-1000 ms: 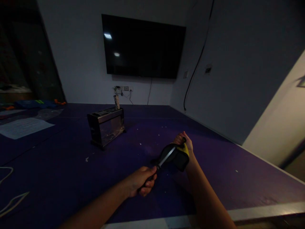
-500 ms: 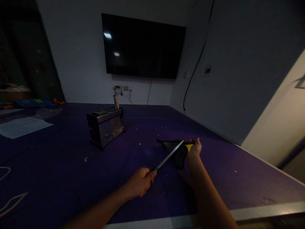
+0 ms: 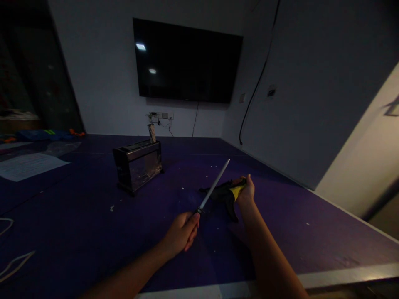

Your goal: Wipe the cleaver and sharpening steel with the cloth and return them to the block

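Observation:
My left hand (image 3: 181,233) is closed round the handle of a thin metal rod (image 3: 213,187), a sharpening steel that points up and away over the purple table (image 3: 93,216). My right hand (image 3: 246,192) grips a black and yellow cloth (image 3: 227,193) that rests crumpled on the table just right of the rod. Rod and cloth are apart.
A metal toaster (image 3: 138,165) stands at centre left of the table. A small can (image 3: 152,133) sits behind it near wall sockets. A dark screen (image 3: 187,61) hangs on the back wall. White paper (image 3: 29,164) lies far left, and a cord (image 3: 12,261) near the left edge.
The cloth was wrapped around the rod, then slid off its tip. Now the rod is lifted free and tilted upward, and the cloth has dropped to the table in my right hand.

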A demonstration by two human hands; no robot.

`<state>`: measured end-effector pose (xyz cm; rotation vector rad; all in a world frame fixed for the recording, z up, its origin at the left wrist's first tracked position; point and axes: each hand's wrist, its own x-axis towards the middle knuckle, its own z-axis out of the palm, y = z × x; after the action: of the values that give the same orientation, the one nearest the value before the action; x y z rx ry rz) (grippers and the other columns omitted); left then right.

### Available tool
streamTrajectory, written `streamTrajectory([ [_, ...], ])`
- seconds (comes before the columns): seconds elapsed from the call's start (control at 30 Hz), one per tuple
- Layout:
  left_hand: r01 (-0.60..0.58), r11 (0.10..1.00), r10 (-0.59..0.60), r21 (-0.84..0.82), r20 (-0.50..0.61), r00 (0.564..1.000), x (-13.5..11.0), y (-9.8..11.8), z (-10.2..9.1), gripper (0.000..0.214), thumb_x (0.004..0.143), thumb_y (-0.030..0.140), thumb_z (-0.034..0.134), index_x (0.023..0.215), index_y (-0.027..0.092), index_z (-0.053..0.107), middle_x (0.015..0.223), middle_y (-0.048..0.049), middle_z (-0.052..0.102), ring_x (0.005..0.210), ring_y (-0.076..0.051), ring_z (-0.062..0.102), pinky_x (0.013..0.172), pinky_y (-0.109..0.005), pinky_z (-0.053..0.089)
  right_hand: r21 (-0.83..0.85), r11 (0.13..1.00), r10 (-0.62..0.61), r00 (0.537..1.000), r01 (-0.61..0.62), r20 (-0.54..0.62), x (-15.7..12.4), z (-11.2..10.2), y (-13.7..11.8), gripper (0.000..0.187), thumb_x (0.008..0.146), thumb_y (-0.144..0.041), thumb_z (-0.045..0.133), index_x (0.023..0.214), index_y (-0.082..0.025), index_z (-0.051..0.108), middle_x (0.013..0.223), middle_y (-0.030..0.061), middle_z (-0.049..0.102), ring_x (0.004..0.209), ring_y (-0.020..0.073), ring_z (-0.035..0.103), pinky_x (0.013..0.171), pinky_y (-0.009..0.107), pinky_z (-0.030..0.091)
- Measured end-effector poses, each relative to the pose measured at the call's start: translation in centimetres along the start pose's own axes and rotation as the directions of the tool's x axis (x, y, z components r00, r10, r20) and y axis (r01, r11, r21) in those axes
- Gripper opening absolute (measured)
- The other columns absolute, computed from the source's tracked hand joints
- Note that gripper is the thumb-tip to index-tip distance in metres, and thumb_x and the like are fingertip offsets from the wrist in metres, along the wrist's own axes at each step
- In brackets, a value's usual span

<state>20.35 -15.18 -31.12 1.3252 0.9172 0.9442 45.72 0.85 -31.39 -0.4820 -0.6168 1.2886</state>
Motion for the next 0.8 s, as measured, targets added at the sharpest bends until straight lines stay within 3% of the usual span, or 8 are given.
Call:
streamTrajectory([
  [0.1,-0.004,1.000,0.004,-0.015,-0.002,1.000,0.0,0.1,-0.1,0.052,0.073,0.071,0.040,0.072,0.018,0.041,0.043,0.0107,0.035,0.026,-0.003,0.027,0.032,-0.018,0.017,-0.002,0.993,-0.119,0.991,0.119,-0.068,-0.8,1.0,0.2,0.030,0.080,-0.048,0.053,0.065,-0.023,0.044,0.044,-0.0071,0.050,0.041,0.0102,0.051,0.046,0.024,0.043],
  [0.17,-0.004,1.000,0.004,-0.008,-0.004,1.000,0.0,0.0,-0.1,0.052,0.074,0.070,0.040,0.072,0.018,0.040,0.043,0.0104,0.036,0.026,-0.003,0.027,0.032,-0.018,0.017,-0.006,0.994,-0.113,0.993,0.113,-0.045,-1.2,1.6,0.3,0.028,0.080,-0.048,0.053,0.067,-0.023,0.048,0.046,-0.0065,0.052,0.042,0.0110,0.053,0.047,0.025,0.045],
  [0.37,0.065,0.989,-0.061,0.133,-0.032,0.998,0.4,-0.8,-0.3,0.051,0.076,0.069,0.038,0.073,0.018,0.043,0.041,0.0099,0.036,0.027,-0.005,0.030,0.033,-0.018,0.019,0.011,1.000,0.028,0.998,-0.027,-0.058,-2.0,3.8,0.5,0.025,0.080,-0.048,0.054,0.077,-0.024,0.059,0.066,-0.0019,0.067,0.057,0.0165,0.064,0.053,0.029,0.051],
  [0.57,0.110,0.969,-0.097,0.219,-0.069,0.993,0.4,-1.1,-0.1,0.047,0.078,0.065,0.038,0.073,0.018,0.043,0.043,0.0099,0.037,0.028,-0.005,0.030,0.034,-0.019,0.020,0.032,0.985,0.168,0.984,-0.170,0.063,-3.7,6.4,0.5,0.041,0.086,-0.054,0.041,0.096,-0.021,0.063,0.078,0.0037,0.071,0.063,0.0193,0.065,0.057,0.033,0.053],
  [0.8,0.108,0.966,-0.084,0.237,-0.110,0.990,0.5,-0.7,-0.3,0.043,0.079,0.061,0.038,0.074,0.018,0.043,0.041,0.0105,0.036,0.027,-0.005,0.031,0.033,-0.019,0.021,-0.050,0.938,0.346,0.936,-0.344,0.063,-3.7,5.9,1.2,0.043,0.083,-0.056,0.045,0.078,-0.018,0.064,0.064,0.0063,0.068,0.054,0.0213,0.063,0.055,0.035,0.052],
])
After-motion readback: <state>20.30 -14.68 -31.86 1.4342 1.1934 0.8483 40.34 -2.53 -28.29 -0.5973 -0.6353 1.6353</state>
